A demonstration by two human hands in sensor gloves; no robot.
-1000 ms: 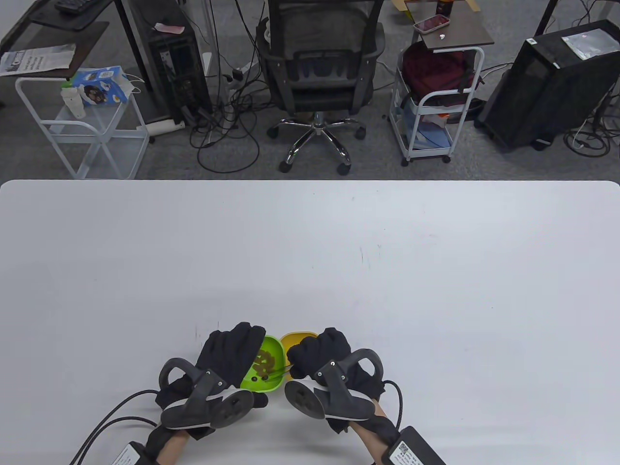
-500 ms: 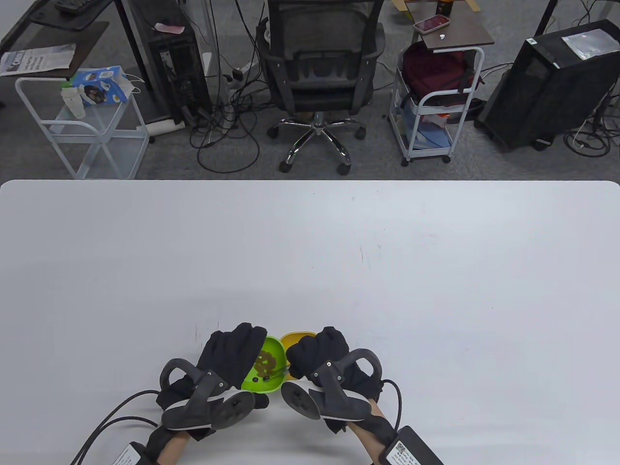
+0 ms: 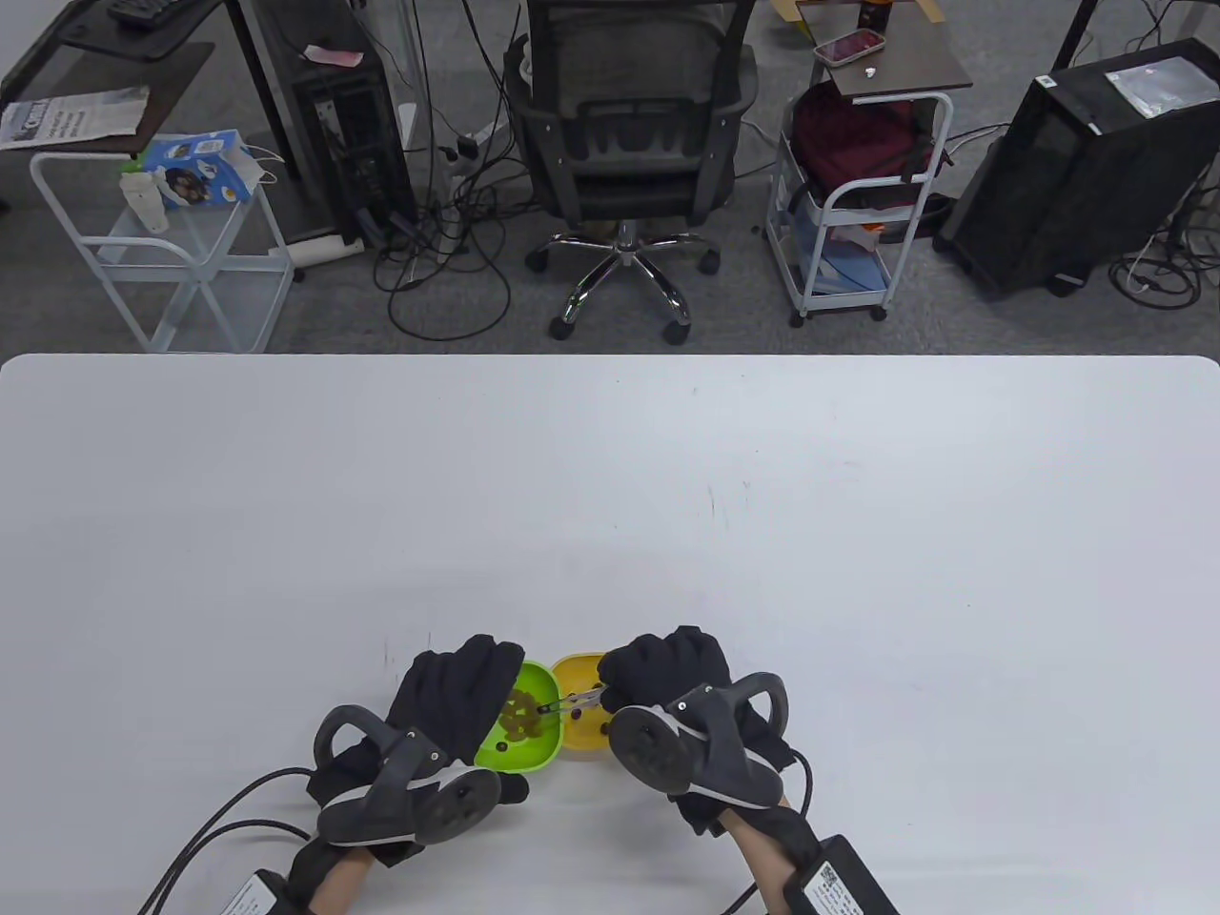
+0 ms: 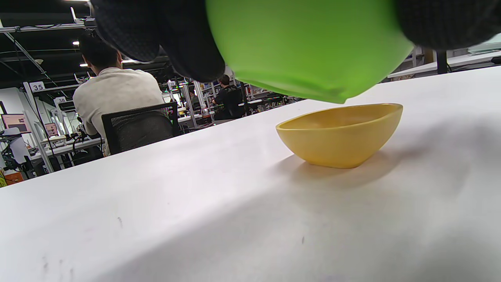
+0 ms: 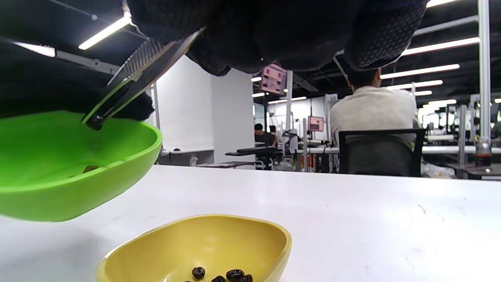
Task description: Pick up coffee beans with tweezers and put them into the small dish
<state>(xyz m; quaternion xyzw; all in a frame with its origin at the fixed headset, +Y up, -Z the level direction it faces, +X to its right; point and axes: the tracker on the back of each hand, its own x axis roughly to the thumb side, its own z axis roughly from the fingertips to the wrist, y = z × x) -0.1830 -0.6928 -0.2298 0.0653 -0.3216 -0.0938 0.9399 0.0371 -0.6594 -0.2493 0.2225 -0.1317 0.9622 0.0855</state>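
My left hand grips the green dish and holds it tilted just above the table; it holds several coffee beans. The green dish also shows in the left wrist view and the right wrist view. My right hand holds metal tweezers, whose tips pinch one dark bean over the green dish's right rim. The small yellow dish stands on the table right beside it, with a few beans inside. It also shows in the left wrist view.
The white table stretches wide beyond the dishes. Behind its far edge stand an office chair, two white carts and computer towers.
My right hand has moved right and up, drawing the tweezers out of the bean pile toward the green dish's right rim. The yellow dish is now more uncovered. The left hand has stayed put.
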